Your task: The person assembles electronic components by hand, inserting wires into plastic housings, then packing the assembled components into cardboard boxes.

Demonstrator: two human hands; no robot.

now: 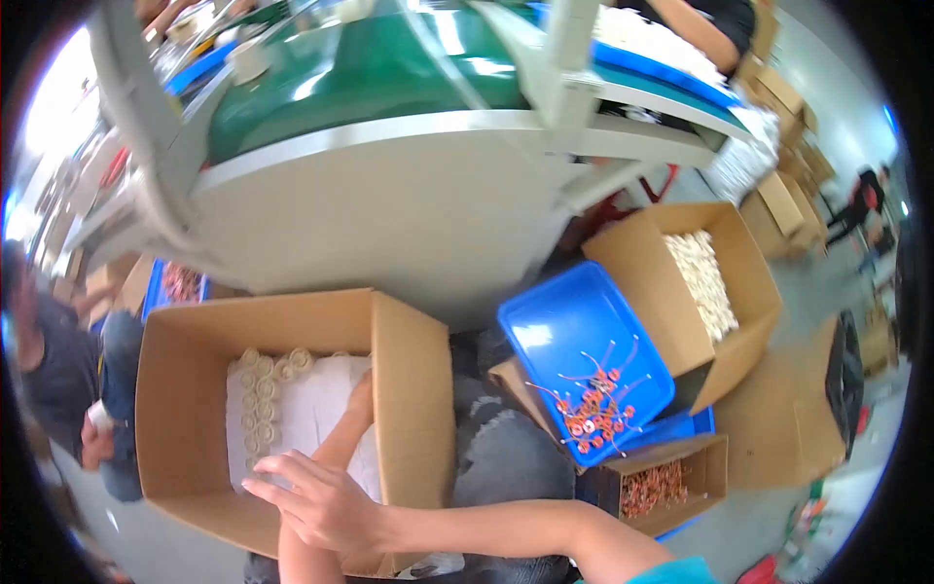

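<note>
My right hand (316, 501) hovers over the near side of a large cardboard box (413, 419), its fingers stretched and apart. A pale patch shows between those fingers, too blurred to name. Beneath it my left forearm crosses and reaches into the box. My left hand (364, 391) is at the box's right wall, which hides its fingers. Inside, small cream-coloured round parts (263, 394) stand in rows along the left and far edges of a white sheet (316, 409). The nearest parts lie just beyond my right fingertips.
Right of my knees, a blue tray (555, 321) holds red-orange parts with wires. Beside it stand a box of white pieces (702, 287) and a box of reddish parts (654, 489). A green conveyor (389, 73) runs ahead. People work at left and far right.
</note>
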